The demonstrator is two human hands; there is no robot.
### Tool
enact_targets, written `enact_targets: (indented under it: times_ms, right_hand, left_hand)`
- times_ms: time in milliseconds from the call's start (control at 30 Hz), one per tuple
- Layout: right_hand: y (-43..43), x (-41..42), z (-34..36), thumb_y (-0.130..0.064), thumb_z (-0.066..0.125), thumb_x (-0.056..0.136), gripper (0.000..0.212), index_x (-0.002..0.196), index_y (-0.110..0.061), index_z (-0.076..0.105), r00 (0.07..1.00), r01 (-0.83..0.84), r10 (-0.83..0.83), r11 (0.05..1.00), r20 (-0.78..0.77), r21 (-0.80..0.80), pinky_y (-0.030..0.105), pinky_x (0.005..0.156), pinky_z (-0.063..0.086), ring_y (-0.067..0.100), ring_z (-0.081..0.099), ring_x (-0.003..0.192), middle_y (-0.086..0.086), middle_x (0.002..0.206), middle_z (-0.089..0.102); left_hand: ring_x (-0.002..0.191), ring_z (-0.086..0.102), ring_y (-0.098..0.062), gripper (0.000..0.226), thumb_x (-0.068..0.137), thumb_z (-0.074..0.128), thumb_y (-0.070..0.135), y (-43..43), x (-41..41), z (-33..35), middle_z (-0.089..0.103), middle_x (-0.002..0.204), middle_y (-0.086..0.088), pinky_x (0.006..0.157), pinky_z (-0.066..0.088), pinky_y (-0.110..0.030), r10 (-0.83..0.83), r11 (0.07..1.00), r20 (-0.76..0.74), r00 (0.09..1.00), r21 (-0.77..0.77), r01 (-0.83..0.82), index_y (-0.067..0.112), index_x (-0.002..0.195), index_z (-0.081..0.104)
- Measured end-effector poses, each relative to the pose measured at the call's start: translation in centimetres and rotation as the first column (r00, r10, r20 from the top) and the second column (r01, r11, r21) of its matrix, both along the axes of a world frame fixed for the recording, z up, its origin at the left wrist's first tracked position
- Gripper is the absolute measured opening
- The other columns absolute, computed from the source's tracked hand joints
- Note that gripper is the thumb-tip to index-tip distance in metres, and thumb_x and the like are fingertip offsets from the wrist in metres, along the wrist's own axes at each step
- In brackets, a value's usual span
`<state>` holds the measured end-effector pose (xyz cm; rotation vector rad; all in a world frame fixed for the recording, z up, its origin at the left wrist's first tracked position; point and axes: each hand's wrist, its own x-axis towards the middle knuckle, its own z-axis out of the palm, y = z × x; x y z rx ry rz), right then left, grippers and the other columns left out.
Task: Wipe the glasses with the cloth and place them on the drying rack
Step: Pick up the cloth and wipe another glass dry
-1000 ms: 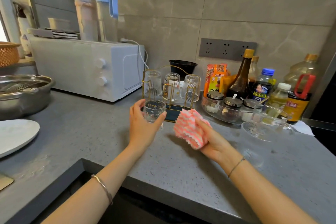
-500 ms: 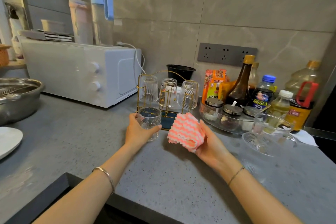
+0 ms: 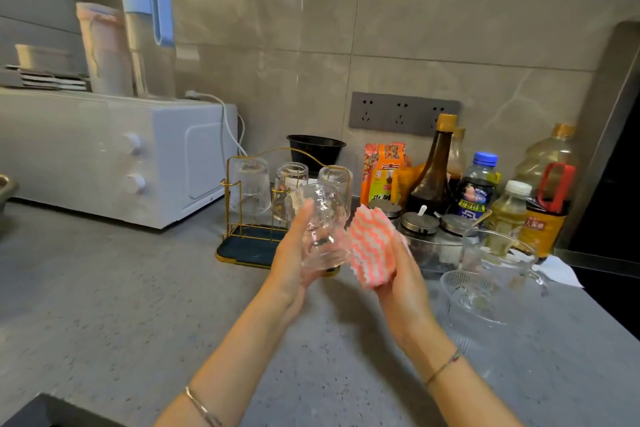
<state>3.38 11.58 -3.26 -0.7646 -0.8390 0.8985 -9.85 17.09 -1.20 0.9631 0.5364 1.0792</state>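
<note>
Over on the far left, a white oven point(image 3: 114, 156) is parked on the grey bench point(image 3: 104, 305), and a blue-lidded bottle point(image 3: 149, 31) is stood on top of it. At roughly 3 o'clock from the oven, the gold wire drying rack point(image 3: 242, 236) can be seen, with three ribbed glasses point(image 3: 251, 184) hung upside down along its back row. Just in front of the rack, at its 5 o'clock, a clear glass point(image 3: 322, 222) is held up off the bench by the left hand point(image 3: 291, 263). It's tilted, and the fingers are wrapped round it. At 3 o'clock of the glass, a pink-and-white striped cloth point(image 3: 372, 246) is bunched up in the right hand point(image 3: 398, 277), whose fingers are curled round it. The cloth is right against the glass, though actual contact can't really be made out. Further right, steel-lidded jars point(image 3: 420, 222) are sat in a clear tray, and sauce and oil bottles point(image 3: 433, 177) are lined up at their 12 o'clock. A glass bowl point(image 3: 485, 291) is set at 3 o'clock of the right hand.
</note>
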Motion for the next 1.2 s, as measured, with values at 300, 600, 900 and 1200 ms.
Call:
enact_targets:
  times_ms: [300, 600, 900, 1200]
  right_hand:
    - [-0.8, -0.2, 0.4, -0.023, 0.036, 0.101, 0.036, 0.131, -0.024, 0.056, 0.989, 0.017, -0.012, 0.999, -0.146, 0.038, 0.033, 0.094, 0.046, 0.014, 0.059, 0.122, -0.004, 0.131, 0.063]
    - [-2.4, -1.4, 1.3, -0.029, 0.049, 0.098, 0.026, 0.118, -0.024, 0.066, 0.944, 0.196, -0.252, 0.947, 0.212, 0.254, 0.033, 0.1, 0.048, 0.01, 0.06, 0.118, -0.003, 0.126, 0.066]
    - [-1.7, -3.9, -2.7, -0.044, 0.047, 0.095, 0.024, 0.116, -0.034, 0.054, 0.329, 0.185, -0.544, 0.839, 0.772, 0.512, 0.039, 0.113, 0.024, 0.014, 0.027, 0.143, -0.018, 0.148, 0.038]
    - [-0.7, -2.0, -0.5, -0.035, 0.028, 0.103, 0.048, 0.149, -0.025, 0.034, 0.312, 0.283, -0.549, 0.833, 0.776, 0.476, 0.039, 0.122, 0.009, 0.01, 0.003, 0.15, -0.011, 0.16, 0.019]
  left_hand:
    - [0.073, 0.067, -0.015, 0.068, 0.075, 0.063, 0.055, 0.2, 0.3, -2.1, 0.072, 0.097, -0.006, 0.068, 0.054, -0.028, -0.228, 0.969, 0.113, 0.967, -0.069, 0.236, 0.009, 0.125, 0.062]
    - [0.074, 0.068, -0.014, 0.069, 0.07, 0.052, 0.062, -0.9, 0.9, -2.3, 0.073, 0.089, -0.007, 0.066, 0.055, -0.025, -0.243, 0.964, -0.063, 0.968, 0.091, 0.248, 0.016, 0.12, 0.063]
    - [0.09, 0.073, -0.021, 0.08, 0.08, 0.027, 0.08, -1.2, 0.6, -1.8, 0.075, 0.102, -0.009, 0.065, 0.059, -0.034, -0.264, 0.962, 0.012, 0.964, -0.073, 0.264, 0.018, 0.112, 0.067]
    - [0.108, 0.067, -0.013, 0.06, 0.087, 0.03, 0.068, -1.9, 1.3, -2.2, 0.072, 0.115, 0.001, 0.088, 0.054, -0.033, -0.24, 0.949, -0.187, 0.953, 0.163, 0.271, 0.034, 0.13, 0.055]
